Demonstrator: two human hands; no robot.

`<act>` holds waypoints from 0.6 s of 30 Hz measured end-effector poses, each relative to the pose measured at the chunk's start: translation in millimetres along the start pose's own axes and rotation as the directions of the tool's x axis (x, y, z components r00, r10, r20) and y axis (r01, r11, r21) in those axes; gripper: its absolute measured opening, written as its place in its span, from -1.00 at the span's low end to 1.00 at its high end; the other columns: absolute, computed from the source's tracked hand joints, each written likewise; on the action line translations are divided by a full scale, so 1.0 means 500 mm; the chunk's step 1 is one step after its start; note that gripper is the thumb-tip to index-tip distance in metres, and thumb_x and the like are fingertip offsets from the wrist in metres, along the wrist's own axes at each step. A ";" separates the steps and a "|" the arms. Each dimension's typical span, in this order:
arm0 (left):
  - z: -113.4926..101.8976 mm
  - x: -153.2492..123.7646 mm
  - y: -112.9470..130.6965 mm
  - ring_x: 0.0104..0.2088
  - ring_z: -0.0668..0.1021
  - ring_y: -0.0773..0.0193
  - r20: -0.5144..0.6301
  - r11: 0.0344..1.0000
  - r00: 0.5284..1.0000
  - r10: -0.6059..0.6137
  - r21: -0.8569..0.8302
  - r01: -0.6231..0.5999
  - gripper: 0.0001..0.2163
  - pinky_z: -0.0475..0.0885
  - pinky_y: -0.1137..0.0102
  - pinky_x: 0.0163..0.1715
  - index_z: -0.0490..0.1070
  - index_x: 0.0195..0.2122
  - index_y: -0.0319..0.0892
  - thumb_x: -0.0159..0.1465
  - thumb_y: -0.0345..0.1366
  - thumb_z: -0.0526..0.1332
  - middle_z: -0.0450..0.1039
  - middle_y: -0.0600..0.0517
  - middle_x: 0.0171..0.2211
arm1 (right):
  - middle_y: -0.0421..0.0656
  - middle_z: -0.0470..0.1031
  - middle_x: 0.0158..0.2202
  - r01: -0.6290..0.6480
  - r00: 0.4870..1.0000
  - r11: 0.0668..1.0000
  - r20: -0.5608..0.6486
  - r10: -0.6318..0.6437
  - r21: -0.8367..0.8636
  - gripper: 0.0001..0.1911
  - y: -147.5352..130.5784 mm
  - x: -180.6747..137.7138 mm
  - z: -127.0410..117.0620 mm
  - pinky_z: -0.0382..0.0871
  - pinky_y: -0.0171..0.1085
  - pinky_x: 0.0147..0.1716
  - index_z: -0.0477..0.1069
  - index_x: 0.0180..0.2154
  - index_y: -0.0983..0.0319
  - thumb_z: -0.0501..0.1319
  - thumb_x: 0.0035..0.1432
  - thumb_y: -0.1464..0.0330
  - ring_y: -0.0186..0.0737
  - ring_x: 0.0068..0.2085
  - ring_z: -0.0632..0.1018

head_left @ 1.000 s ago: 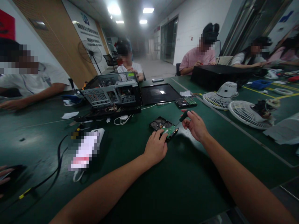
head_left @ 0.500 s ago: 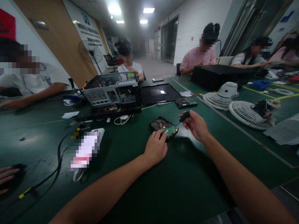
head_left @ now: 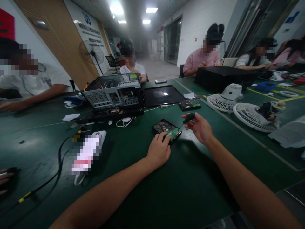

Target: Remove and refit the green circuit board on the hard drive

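Note:
A black hard drive [head_left: 164,126] with a green circuit board [head_left: 174,133] lies on the dark green table [head_left: 133,165]. My left hand [head_left: 158,151] rests on the drive's near edge, fingers curled down on it. My right hand [head_left: 199,127] pinches a small screwdriver [head_left: 188,119] with a dark green handle. Its thin shaft slants down to the circuit board's far corner.
An opened computer case [head_left: 114,95] stands behind, with a black side panel [head_left: 162,94] and a second drive [head_left: 190,104] beside it. Dismantled white fans [head_left: 250,111] lie right. A phone-like device [head_left: 87,152] and cables [head_left: 54,171] lie left. Several people sit around the table.
My right hand shifted the screwdriver handle slightly; the left hand stayed on the drive. A hand at the lower left edge drew back.

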State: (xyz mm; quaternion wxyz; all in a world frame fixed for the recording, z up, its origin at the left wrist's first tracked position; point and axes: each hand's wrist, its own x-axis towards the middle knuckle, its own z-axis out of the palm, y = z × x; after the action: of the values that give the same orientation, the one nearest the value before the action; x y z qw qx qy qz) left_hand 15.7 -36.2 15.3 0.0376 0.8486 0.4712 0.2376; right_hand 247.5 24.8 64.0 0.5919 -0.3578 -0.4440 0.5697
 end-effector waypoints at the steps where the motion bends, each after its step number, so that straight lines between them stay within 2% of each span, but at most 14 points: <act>1: 0.000 0.000 0.001 0.16 0.38 -0.05 -0.002 1.000 1.000 0.000 -0.001 0.000 -0.57 0.41 0.05 0.12 0.30 0.20 -0.10 0.29 -0.35 0.18 0.27 -0.14 0.22 | -0.02 0.60 -0.04 -0.005 1.000 1.000 -0.001 0.005 -0.007 -0.64 0.000 0.001 -0.001 0.39 -0.24 -0.44 0.52 -0.10 0.20 0.17 0.30 0.08 -0.24 -0.38 0.55; 9: -0.001 -0.001 0.000 0.16 0.39 -0.06 -0.001 1.000 1.000 0.003 -0.014 -0.003 -0.56 0.42 0.02 0.11 0.30 0.21 -0.09 0.29 -0.36 0.18 0.28 -0.15 0.21 | -0.10 0.61 -0.11 0.022 1.000 0.996 0.024 -0.020 -0.090 -0.68 -0.005 -0.005 0.004 0.23 -0.29 -0.56 0.49 -0.10 0.13 0.26 0.23 0.08 -0.30 -0.46 0.47; 13: 0.000 0.000 0.000 0.16 0.38 -0.06 -0.004 1.000 1.000 0.006 -0.017 -0.006 -0.56 0.41 0.03 0.13 0.30 0.20 -0.12 0.28 -0.36 0.19 0.28 -0.16 0.21 | -0.14 0.58 -0.15 0.029 0.999 0.996 0.021 -0.027 -0.081 -0.65 -0.003 -0.006 0.006 0.22 -0.31 -0.57 0.50 -0.01 0.10 0.26 0.24 0.11 -0.33 -0.47 0.45; 18: -0.001 0.000 0.001 0.16 0.39 -0.05 -0.002 1.000 1.000 0.006 -0.009 -0.006 -0.57 0.41 0.04 0.13 0.30 0.20 -0.12 0.29 -0.36 0.18 0.28 -0.15 0.21 | -0.12 0.57 -0.11 0.016 1.000 0.999 0.014 -0.016 -0.048 -0.65 0.002 -0.004 0.003 0.31 -0.29 -0.53 0.53 -0.06 0.14 0.23 0.26 0.08 -0.31 -0.44 0.49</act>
State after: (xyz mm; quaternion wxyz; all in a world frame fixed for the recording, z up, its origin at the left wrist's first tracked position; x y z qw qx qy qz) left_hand 15.9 -36.7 16.1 0.0402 0.8495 0.4678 0.2405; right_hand 245.8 22.5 63.4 0.5846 -0.3645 -0.4645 0.5565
